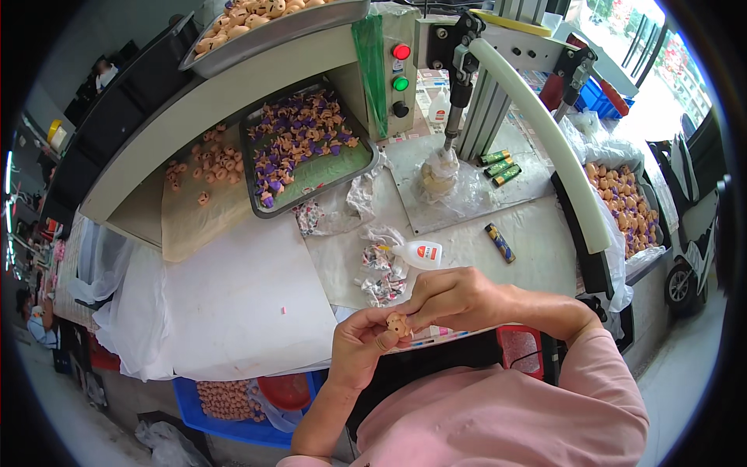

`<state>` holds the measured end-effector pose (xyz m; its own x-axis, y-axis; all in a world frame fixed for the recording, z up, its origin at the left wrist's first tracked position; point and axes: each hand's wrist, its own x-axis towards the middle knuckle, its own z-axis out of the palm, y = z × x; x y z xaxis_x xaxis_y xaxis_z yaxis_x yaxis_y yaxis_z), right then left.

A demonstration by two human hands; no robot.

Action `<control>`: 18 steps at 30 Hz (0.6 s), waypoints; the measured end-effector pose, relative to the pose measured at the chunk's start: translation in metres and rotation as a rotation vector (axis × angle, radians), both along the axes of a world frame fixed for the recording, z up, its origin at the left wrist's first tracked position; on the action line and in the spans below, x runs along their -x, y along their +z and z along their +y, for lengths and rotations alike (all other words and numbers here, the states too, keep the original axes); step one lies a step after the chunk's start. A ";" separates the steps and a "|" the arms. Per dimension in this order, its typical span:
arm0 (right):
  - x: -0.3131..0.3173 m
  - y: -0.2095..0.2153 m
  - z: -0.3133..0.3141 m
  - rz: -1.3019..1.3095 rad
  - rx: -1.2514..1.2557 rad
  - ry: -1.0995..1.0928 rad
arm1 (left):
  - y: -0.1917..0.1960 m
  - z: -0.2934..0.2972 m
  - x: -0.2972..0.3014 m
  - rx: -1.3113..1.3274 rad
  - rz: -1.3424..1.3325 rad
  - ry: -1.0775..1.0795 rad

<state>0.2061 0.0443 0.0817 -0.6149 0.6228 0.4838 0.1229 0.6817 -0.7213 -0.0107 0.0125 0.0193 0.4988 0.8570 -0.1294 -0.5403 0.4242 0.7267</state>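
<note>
Near the table's front edge, my left hand (362, 347) is closed around a small tan doll head (399, 325) with dark painted marks. The fingertips of my right hand (455, 300) pinch the same head from the right side, covering part of it. Just beyond my hands lies a white squeeze bottle (422, 254) with a yellow tip. Crumpled patterned cloth (381, 289) sits beside it. Farther right is a dark, yellow-marked cylinder (500, 243).
A dark tray (253, 167) holds purple-and-tan parts, with loose heads (219, 165) beside it. A lever clamp (451, 117) stands over a metal plate (412, 210). A metal tray of heads (311, 17) sits above; a blue crate (204, 424) is below; another bin of parts (622, 204) stands right.
</note>
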 end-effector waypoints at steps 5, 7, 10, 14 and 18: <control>-0.004 -0.006 0.003 0.013 0.052 0.013 | 0.003 0.002 0.000 0.090 -0.022 -0.051; -0.006 -0.008 0.003 0.020 0.074 0.018 | 0.004 0.002 -0.002 0.122 -0.033 -0.058; -0.008 -0.011 0.003 0.023 0.130 -0.037 | 0.002 0.004 -0.004 0.177 -0.075 -0.074; -0.011 -0.001 0.009 -0.029 -0.023 -0.060 | 0.005 0.006 -0.008 0.239 -0.143 -0.064; -0.045 0.064 0.036 -0.089 -0.586 -0.507 | 0.002 0.013 0.003 0.280 -0.198 0.072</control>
<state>0.2513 0.0807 0.1461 -0.3757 0.4962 0.7827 0.5616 0.7937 -0.2336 -0.0142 0.0254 0.0209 0.4774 0.8359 -0.2708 -0.6950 0.5478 0.4657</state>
